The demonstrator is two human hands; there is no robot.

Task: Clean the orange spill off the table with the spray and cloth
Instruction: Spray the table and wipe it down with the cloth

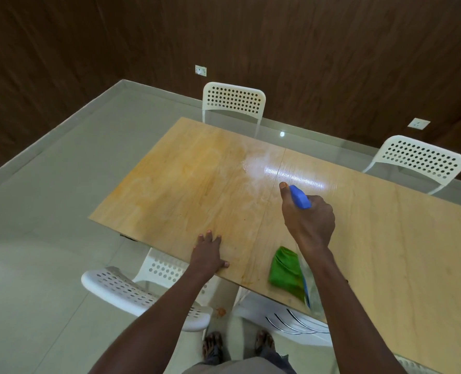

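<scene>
Evidently the spraying step is under way — the right hand (309,220) grips the spray bottle (300,197) over the orange spill (197,174); the left hand (207,252) rests spread on the tabletop (399,238). Next comes wiping — the green cloth (286,268) lies at the near edge.

Pale wooden table (372,238), orange smear (175,182) across its left half, green cloth (286,268) at near edge.

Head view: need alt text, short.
A person's right hand holds a blue-topped spray bottle over an orange-smeared wooden table. The left hand rests flat near the edge; a green cloth lies beside the right forearm.
</scene>
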